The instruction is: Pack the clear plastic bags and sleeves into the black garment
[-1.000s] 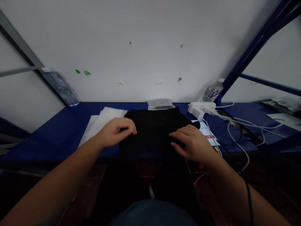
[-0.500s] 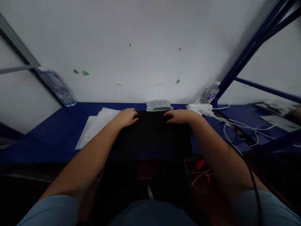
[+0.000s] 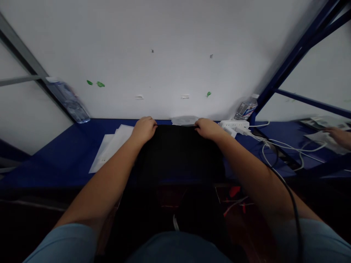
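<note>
A black cloth (image 3: 178, 153), perhaps a garment, spreads over the blue tabletop in front of me; its dark folds are hard to make out. My left hand (image 3: 144, 128) pinches its far left corner, thumb and fingers closed on the edge. At the far right corner, my right hand (image 3: 206, 128) grips the same edge in a like way. Between the two hands the far edge runs nearly straight, raised a little. Behind it a clear plastic packet (image 3: 184, 120) lies against the wall, its lower part hidden by the cloth.
White papers (image 3: 113, 144) lie left of the cloth. A large clear bottle (image 3: 70, 100) leans at the left, a smaller bottle (image 3: 246, 107) stands at the right. Beside that are a white power strip (image 3: 235, 126) and loose cables (image 3: 285, 146). Another person's hand (image 3: 338, 137) shows at far right.
Both hands have closed on the cloth's far corners and raised that edge slightly, covering more of the packet. The other person's hand has come further into view at the right.
</note>
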### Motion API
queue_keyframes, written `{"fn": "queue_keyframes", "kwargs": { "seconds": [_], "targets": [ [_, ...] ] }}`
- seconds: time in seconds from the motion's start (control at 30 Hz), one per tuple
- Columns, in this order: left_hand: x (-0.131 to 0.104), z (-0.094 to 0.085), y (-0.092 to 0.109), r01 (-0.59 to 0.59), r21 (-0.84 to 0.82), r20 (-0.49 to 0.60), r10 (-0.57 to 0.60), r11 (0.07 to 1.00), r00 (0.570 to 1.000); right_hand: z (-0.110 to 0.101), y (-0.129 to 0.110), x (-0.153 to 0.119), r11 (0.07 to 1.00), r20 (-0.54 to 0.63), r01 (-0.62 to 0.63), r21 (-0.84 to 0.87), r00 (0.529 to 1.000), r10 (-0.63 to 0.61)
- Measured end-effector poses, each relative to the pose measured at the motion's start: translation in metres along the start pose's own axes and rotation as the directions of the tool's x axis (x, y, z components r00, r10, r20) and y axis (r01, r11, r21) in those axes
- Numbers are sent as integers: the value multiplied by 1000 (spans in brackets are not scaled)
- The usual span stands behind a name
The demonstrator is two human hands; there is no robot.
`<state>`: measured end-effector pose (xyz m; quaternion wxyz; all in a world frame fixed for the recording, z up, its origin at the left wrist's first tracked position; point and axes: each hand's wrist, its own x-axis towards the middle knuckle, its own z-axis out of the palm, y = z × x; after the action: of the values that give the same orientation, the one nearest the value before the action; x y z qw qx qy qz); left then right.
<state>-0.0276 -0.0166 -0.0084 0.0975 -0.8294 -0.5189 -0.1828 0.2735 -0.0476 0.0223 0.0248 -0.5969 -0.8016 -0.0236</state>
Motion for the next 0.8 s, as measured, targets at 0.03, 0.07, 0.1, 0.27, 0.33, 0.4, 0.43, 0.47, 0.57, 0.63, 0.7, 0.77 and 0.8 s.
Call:
{"fn": "queue_keyframes", "kwargs": {
  "seconds": [0.03,0.07,0.1,0.27,0.33,0.4,0.43,0.47,0.57,0.63,0.7,0.77,0.8],
  "targets": [
    [1,-1,-1,25,3,-23,-25,1000,999,0,0,4,1000,-30,4,-5,1000,-4],
    [2,-1,-1,44,8,-36,-43,999,998,0,0,7,1000,-48,7,-12,999,-7],
    [3,0,-1,59,11,-44,-59,998,997,1,-2,10,1000,-53,6,-23,999,-8],
    [-2,3,6,30,-100,-23,-33,995,999,9,-17,-2,999,-61,-12,-53,998,9],
    [-9,3,14,-73,-225,52,86,972,995,11,-22,-20,995,-50,93,-40,994,-95],
    [-17,3,23,-170,-339,146,230,925,962,14,-26,-42,988,-28,155,-25,987,-156],
    [-21,2,27,-200,-375,190,287,905,939,16,-27,-52,989,4,149,-21,989,-149],
    [-25,3,32,-218,-395,231,326,892,917,19,-28,-62,993,31,118,-19,993,-117],
    [-33,5,42,-223,-376,357,362,900,861,36,-33,-87,1000,70,-7,1,998,7],
    [-36,8,46,-230,-325,421,358,917,833,49,-37,-97,995,77,-95,19,993,93],
    [-38,13,47,-252,-278,445,357,927,821,59,-40,-103,988,78,-149,32,986,146],
    [-38,16,47,-275,-251,442,363,928,820,61,-40,-105,986,89,-160,45,984,156],
    [-39,17,47,-283,-243,441,365,928,820,59,-39,-103,986,106,-157,49,983,152]
  ]
}}
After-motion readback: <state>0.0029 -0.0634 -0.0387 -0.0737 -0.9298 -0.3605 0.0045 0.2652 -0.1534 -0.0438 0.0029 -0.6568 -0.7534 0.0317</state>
